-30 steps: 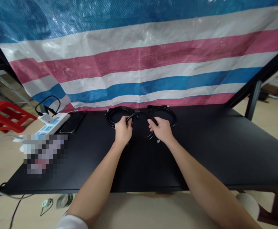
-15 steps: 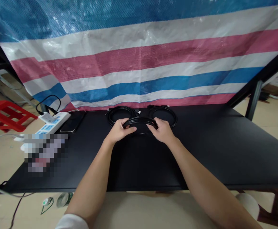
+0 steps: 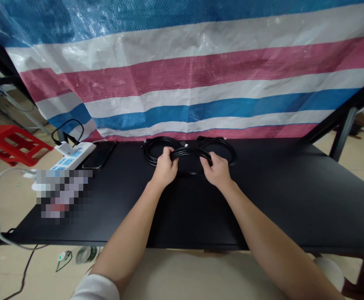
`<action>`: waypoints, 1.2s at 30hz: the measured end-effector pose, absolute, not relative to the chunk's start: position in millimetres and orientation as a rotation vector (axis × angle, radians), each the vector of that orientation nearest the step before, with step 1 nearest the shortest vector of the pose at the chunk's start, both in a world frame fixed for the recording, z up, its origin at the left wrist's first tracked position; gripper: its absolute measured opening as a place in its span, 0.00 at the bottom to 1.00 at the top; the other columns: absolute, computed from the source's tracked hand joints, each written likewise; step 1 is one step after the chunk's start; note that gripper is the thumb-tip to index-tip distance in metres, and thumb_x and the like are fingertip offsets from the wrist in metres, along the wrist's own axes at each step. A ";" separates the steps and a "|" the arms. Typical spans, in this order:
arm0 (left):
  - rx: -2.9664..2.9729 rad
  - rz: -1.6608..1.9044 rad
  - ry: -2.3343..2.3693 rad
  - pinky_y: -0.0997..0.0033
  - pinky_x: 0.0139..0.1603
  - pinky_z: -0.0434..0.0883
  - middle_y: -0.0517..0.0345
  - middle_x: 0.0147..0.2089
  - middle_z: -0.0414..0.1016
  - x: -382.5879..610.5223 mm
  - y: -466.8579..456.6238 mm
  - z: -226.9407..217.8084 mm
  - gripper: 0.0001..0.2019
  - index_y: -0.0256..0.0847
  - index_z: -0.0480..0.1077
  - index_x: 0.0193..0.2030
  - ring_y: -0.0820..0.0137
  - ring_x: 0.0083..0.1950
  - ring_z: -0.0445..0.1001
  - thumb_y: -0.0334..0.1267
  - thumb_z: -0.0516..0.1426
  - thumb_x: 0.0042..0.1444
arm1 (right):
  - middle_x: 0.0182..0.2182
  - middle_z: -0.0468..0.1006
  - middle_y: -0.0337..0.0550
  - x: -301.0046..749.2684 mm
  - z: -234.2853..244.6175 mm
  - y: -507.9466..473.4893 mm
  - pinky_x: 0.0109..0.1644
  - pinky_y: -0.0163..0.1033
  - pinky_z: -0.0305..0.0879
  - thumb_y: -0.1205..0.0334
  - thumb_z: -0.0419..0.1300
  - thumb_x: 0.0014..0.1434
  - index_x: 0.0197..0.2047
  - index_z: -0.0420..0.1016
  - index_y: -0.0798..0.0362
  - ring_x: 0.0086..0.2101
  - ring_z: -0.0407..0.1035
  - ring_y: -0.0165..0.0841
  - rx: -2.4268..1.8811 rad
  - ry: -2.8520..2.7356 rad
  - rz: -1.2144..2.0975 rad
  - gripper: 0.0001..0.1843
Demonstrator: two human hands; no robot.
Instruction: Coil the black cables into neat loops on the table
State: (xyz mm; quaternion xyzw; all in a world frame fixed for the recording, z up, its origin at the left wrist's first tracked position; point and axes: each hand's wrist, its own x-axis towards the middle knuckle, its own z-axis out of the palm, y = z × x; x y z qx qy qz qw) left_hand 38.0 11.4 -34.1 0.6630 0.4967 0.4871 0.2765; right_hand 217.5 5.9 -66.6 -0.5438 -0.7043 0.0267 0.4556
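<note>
Since the last view, the left hand has swung inward and risen from its flatter pose, and now sits closer to the right hand. Both hands are narrowly closed, fingers curled over the top of a black cable coil, one at each side of its arc. The coil's thick, smooth, faintly glossy strands are bunched together, and its lower curve hangs toward or onto the surface; I cannot tell whether it touches.

The coil sits between two more flat black coils, a left coil and a right coil, near the far edge of the matte black surface. The hands overlap the front of each. A woven tarp with blue, white and pink stripes hangs just behind that edge.

To the left lie a phone and a white power strip, with a pixelated patch nearer the front. A red stool stands on the floor beyond the left edge. Broad matte surface stretches to the right of the hands and toward the person.
</note>
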 end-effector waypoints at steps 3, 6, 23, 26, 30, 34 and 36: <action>1.793 1.252 1.283 0.73 0.36 0.63 0.65 0.26 0.65 35.7 9.7 -33.1 0.11 0.44 0.59 0.32 0.72 0.29 0.66 0.24 0.54 0.45 | 0.24 0.74 0.45 224.2 -68.0 8.7 0.35 0.43 0.66 0.53 0.51 0.58 0.28 0.65 0.47 0.30 0.71 0.41 -1.342 -1.726 0.034 0.10; 1.751 1.210 1.261 0.73 0.37 0.63 0.64 0.26 0.66 36.3 9.3 -32.2 0.11 0.44 0.60 0.32 0.72 0.30 0.67 0.24 0.54 0.45 | 0.24 0.75 0.45 226.2 -71.3 12.1 0.34 0.43 0.66 0.54 0.51 0.58 0.31 0.67 0.48 0.30 0.72 0.42 -1.390 -1.727 0.040 0.09; 1.639 1.194 1.347 0.64 0.45 0.71 0.53 0.35 0.75 40.0 11.8 -37.5 0.17 0.43 0.66 0.36 0.62 0.38 0.76 0.19 0.55 0.42 | 0.35 0.77 0.44 238.9 -65.0 12.7 0.39 0.42 0.70 0.67 0.56 0.48 0.46 0.61 0.49 0.34 0.75 0.37 -1.281 -1.871 0.464 0.20; 1.686 1.245 1.351 0.63 0.47 0.70 0.53 0.36 0.75 43.4 10.7 -39.5 0.19 0.44 0.67 0.37 0.61 0.40 0.76 0.18 0.54 0.41 | 0.39 0.77 0.47 237.1 -69.7 14.3 0.40 0.43 0.70 0.67 0.58 0.45 0.48 0.61 0.48 0.38 0.75 0.39 -1.301 -1.801 0.438 0.25; 1.692 1.189 1.433 0.63 0.44 0.71 0.56 0.29 0.73 44.6 11.6 -40.2 0.17 0.44 0.65 0.34 0.62 0.34 0.75 0.17 0.55 0.41 | 0.36 0.77 0.45 234.3 -67.5 15.1 0.39 0.42 0.70 0.70 0.58 0.44 0.48 0.63 0.49 0.35 0.75 0.37 -1.311 -1.809 0.449 0.25; 1.717 1.107 1.532 0.64 0.41 0.70 0.57 0.29 0.71 43.3 12.7 -38.3 0.18 0.43 0.64 0.34 0.63 0.32 0.74 0.17 0.55 0.40 | 0.27 0.76 0.38 234.6 -60.4 13.3 0.35 0.40 0.68 0.70 0.57 0.45 0.44 0.66 0.48 0.27 0.72 0.34 -1.340 -1.854 0.462 0.21; 1.739 1.076 1.526 0.66 0.39 0.70 0.57 0.30 0.71 42.8 13.0 -37.6 0.19 0.43 0.64 0.36 0.64 0.32 0.73 0.17 0.56 0.39 | 0.26 0.75 0.37 235.3 -58.7 12.5 0.34 0.40 0.68 0.68 0.60 0.44 0.43 0.66 0.48 0.26 0.71 0.34 -1.353 -1.868 0.463 0.20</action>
